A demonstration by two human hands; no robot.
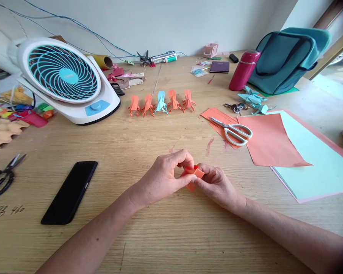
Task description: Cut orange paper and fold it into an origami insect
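Note:
A small folded piece of orange paper is pinched between both hands just above the wooden table. My left hand grips its left side with thumb and curled fingers. My right hand holds its right side, fingers closed on it. Farther back stands a row of finished paper figures, several orange and one light blue.
White-handled scissors lie on orange paper sheets over a pale green sheet at right. A black phone and black scissors lie left. A white fan, red bottle and teal bag stand behind.

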